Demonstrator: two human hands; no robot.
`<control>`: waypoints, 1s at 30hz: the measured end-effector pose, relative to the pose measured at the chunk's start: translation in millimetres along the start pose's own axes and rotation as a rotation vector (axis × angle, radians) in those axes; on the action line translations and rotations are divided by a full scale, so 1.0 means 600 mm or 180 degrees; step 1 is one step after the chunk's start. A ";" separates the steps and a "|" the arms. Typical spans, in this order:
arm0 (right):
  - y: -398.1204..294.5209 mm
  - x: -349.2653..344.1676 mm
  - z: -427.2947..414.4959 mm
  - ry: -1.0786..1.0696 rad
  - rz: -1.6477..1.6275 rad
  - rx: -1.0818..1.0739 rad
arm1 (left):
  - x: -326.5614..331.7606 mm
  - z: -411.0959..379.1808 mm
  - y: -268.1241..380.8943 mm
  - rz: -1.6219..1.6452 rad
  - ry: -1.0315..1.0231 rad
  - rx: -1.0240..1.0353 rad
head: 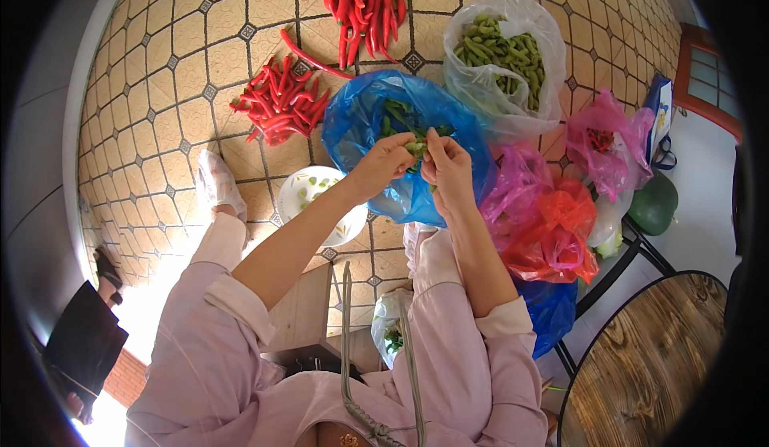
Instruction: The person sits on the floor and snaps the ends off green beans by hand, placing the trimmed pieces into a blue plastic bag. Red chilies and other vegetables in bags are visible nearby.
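Both hands meet over an open blue plastic bag (354, 110) that holds green pods (396, 110). Pinched in my left hand (387, 161) is a green bean pod (416, 146). The fingertips of my right hand (446, 164) close on the pod's other end, and a bit of green shows below that palm. Left of the bag, a white patterned bowl (345, 231) on the tiled floor holds several green beans (306, 193). Beyond the blue bag, a clear plastic bag (501, 119) is filled with green pods (510, 56).
Red chilies lie in a small heap (282, 101) and a larger bunch (363, 14) on the tiles. At the right are pink bags (519, 173), a red bag (553, 231), a dark green melon (653, 203) and a round wooden tabletop (649, 357). Another person's foot (108, 276) shows at far left.
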State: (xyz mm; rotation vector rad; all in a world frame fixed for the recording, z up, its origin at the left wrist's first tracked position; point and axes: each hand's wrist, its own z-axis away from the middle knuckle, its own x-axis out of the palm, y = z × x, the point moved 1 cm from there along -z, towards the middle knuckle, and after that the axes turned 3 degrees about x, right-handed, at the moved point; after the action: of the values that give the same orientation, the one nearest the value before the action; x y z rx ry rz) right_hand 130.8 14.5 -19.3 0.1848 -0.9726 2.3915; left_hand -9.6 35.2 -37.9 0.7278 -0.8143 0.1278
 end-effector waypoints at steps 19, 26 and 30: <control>-0.002 0.000 0.005 -0.0432 0.0607 -0.0238 | -0.003 0.011 0.015 -0.0249 -0.0133 -0.0602; -0.006 0.001 0.014 -0.0619 0.0690 0.0047 | 0.002 0.017 -0.001 -0.0513 -0.0156 -0.0690; 0.001 -0.005 0.017 -0.0514 0.0254 0.0352 | 0.004 0.024 0.008 -0.0504 -0.0223 -0.0747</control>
State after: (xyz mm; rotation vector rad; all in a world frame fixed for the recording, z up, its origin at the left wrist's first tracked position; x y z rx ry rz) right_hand 132.5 6.0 -13.2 0.3925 -0.9352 2.5370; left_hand -18.8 29.3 -27.1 0.5744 -0.8193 -0.1345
